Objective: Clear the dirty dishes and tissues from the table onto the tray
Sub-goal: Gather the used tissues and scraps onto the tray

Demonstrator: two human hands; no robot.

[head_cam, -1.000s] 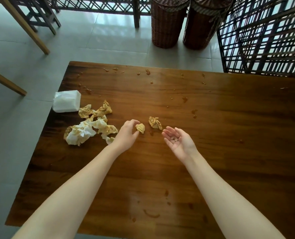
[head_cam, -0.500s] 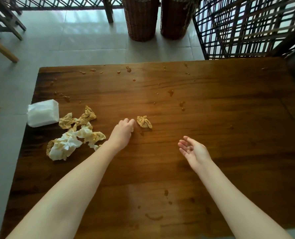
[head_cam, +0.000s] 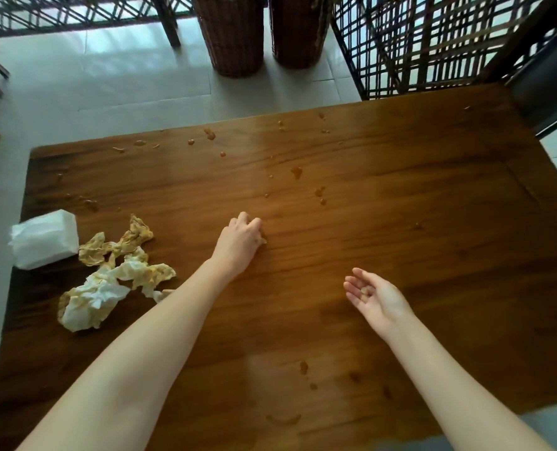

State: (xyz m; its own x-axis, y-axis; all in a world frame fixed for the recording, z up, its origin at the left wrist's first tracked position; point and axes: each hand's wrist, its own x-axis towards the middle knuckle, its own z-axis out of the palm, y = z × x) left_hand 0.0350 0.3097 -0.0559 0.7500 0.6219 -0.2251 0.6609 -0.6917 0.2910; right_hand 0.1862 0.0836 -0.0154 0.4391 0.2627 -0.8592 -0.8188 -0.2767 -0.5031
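My left hand lies knuckles-up on the wooden table, fingers curled over a small stained tissue wad whose edge peeks out under them. My right hand hovers palm-up and relaxed to the right, with a few crumbs in the palm. A pile of crumpled, yellow-stained tissues lies at the table's left side, beside a white tissue pack at the left edge. No tray or dishes are in view.
Brown sauce drops dot the far and middle table, with more smears near the front edge. Two wicker baskets stand on the tiled floor beyond the table. A dark lattice screen rises at the back right.
My left hand has reached right and closed over the loose tissue scrap that lay beside it. My right hand drew back and lower to the right. The view tilted.
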